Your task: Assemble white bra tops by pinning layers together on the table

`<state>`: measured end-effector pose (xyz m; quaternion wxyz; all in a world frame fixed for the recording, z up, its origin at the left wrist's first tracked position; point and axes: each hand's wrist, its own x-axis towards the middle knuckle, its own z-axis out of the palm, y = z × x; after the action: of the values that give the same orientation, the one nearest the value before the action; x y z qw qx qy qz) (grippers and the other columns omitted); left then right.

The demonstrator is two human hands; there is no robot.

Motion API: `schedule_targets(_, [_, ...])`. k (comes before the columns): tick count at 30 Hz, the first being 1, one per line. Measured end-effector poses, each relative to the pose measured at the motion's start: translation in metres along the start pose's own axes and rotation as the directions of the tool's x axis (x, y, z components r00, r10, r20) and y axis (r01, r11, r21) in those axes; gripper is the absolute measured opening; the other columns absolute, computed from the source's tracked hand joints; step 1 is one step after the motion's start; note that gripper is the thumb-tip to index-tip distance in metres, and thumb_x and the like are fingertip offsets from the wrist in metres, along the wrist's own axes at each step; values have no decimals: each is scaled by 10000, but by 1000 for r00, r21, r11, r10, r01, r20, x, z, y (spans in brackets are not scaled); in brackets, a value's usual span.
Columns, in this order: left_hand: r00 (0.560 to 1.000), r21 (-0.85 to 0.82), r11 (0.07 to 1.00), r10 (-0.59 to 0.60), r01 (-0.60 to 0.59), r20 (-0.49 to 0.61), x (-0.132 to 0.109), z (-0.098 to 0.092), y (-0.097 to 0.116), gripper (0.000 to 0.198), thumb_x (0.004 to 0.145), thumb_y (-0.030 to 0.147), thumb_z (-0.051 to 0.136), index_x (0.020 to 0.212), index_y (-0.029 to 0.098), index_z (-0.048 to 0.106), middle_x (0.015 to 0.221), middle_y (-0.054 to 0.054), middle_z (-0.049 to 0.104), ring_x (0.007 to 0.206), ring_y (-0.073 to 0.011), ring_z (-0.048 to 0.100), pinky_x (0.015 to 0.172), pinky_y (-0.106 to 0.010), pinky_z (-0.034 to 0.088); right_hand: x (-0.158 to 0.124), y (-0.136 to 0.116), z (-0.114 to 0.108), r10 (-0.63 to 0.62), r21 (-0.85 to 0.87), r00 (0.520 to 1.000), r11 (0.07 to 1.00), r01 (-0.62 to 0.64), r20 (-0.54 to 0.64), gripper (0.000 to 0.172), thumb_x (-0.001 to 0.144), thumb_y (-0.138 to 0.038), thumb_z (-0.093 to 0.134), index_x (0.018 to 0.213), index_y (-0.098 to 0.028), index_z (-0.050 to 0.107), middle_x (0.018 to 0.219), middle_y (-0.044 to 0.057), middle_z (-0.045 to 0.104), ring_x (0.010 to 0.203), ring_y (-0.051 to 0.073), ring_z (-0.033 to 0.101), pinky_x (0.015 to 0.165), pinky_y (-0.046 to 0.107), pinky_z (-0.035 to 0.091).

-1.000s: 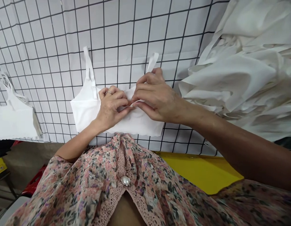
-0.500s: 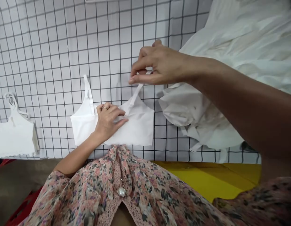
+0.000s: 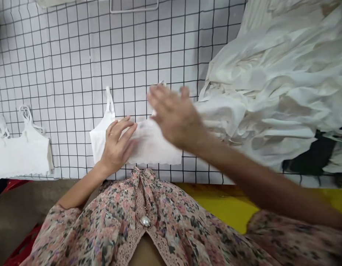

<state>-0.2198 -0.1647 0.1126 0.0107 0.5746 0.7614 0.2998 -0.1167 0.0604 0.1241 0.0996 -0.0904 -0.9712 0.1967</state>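
A small white strappy top (image 3: 156, 147) lies flat on a white cloth with a black grid (image 3: 76, 66). My left hand (image 3: 117, 144) rests on the top's left half, fingers stretched flat, a ring on one finger. My right hand (image 3: 173, 114) hovers over the top's right strap, fingers spread and blurred by motion, holding nothing that I can see. The right strap is mostly hidden behind that hand; the left strap (image 3: 110, 101) points away from me.
A second white top (image 3: 21, 153) lies at the left edge. A large heap of white fabric (image 3: 276, 81) fills the right side. A yellow surface (image 3: 223, 207) runs along the near edge under the grid cloth. A red object (image 3: 21, 247) shows at bottom left.
My right hand has let go of the right strap it was pulling upward and has come down over the top. My left hand's fingers have flattened out.
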Motion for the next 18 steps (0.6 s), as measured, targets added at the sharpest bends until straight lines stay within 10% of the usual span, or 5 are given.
schedule_targets(4, [958,123,975,-205,183,201,-49,-9,-10,774,1152,473,512,1808,221,188,1843,-199,338,1765,-342,258,1450,-608,191,-70,-59,40,122,37,968,990,-133,219,829,1138,-650,301,1811,-166,273,1850,183,266,1745,379,267,1394,758,192])
schedule_targets(9, [884,208,888,-443,410,150,-84,-12,-34,1024,1077,721,516,1833,172,96,1905,-179,32,1797,-371,11,1474,-610,21,-113,-31,59,373,-93,920,927,-364,116,1017,1086,-777,352,1821,-98,175,1861,241,129,1763,430,158,1356,820,168])
schedule_targets(15, [865,90,862,-502,498,23,-84,-23,-52,1013,1046,770,514,1802,148,255,1895,-206,129,1787,-416,3,1450,-682,-13,-128,10,-3,227,-115,952,960,-254,-205,661,1153,-569,391,1590,-129,620,1556,242,674,1490,382,639,1178,647,576])
schedule_targets(18, [863,27,863,-502,504,-58,-68,-42,-51,896,1044,683,594,1753,182,373,1862,-198,286,1786,-409,103,1446,-701,74,-110,53,-54,196,-106,863,956,-274,-467,530,1159,-544,391,1294,-227,794,1095,154,830,1057,318,767,989,598,650])
